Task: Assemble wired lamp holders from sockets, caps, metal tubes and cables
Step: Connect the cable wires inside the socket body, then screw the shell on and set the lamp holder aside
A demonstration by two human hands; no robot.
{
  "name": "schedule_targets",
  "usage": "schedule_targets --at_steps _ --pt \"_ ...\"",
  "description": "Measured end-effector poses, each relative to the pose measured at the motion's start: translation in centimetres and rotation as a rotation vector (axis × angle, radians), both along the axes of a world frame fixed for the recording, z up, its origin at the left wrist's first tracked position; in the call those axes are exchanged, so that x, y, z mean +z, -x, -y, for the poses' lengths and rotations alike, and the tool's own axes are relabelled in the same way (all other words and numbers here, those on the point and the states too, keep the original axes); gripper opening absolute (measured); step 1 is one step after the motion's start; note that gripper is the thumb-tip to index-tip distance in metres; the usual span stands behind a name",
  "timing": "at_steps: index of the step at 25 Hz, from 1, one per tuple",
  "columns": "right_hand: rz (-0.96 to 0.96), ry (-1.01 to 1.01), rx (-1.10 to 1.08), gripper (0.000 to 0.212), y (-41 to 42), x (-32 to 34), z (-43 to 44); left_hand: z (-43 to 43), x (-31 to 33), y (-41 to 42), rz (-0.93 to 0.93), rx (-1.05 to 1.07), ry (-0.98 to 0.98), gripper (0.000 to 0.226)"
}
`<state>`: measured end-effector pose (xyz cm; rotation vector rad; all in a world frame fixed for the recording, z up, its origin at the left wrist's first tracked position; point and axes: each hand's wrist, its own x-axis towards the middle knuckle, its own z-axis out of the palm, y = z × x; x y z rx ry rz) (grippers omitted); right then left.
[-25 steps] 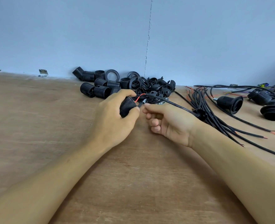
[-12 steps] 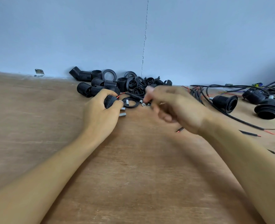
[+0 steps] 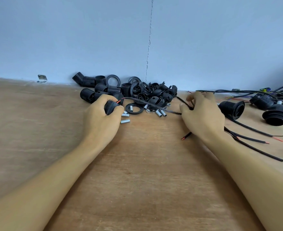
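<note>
My left hand [image 3: 100, 120] grips a black ribbed socket [image 3: 110, 107] on the wooden table [image 3: 137, 180]. A black cable [image 3: 147, 104] with red wire ends leaves the socket and stretches right to my right hand [image 3: 202, 117], which pinches it. The cable's free end [image 3: 186, 135] shows below that hand. Loose metal tubes [image 3: 160, 112] and a flat black ring [image 3: 135, 108] lie between my hands. A pile of black sockets and caps [image 3: 137, 92] sits just behind, against the wall.
A bundle of black cables [image 3: 254, 139] with bared red tips fans out at the right. Two wired holders [image 3: 232, 109] [image 3: 276, 116] lie beyond my right hand. A blue wall [image 3: 137, 39] closes the table's far edge.
My right hand has swung right, away from the socket, drawing the cable out taut. My left hand with the socket has stayed near the tubes.
</note>
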<state>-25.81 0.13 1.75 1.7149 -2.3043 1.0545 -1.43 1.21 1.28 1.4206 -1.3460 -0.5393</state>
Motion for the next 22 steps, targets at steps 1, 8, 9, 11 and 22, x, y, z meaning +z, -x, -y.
schedule_targets --at_steps 1,8,9,11,22 --pt "-0.072 -0.093 -0.026 0.034 0.1 -0.2 0.0 -0.1 0.0 0.0 0.020 -0.007 0.013 0.011" --pt "-0.022 -0.155 0.060 0.052 -0.6 0.2 -0.4 -0.5 -0.2 0.3 0.138 -0.053 0.086 0.015" --pt "0.024 -0.167 0.082 0.060 -0.6 0.5 -0.6 -0.6 -0.2 0.4 0.154 -0.051 0.102 0.015" --pt "0.097 -0.193 0.155 0.069 -0.9 0.9 -0.9 -0.6 -0.2 0.5 0.162 -0.030 0.127 0.015" --pt "-0.057 -0.217 0.350 0.060 -1.6 -0.4 -0.7 -0.1 -0.3 0.3 0.134 0.061 0.053 0.012"
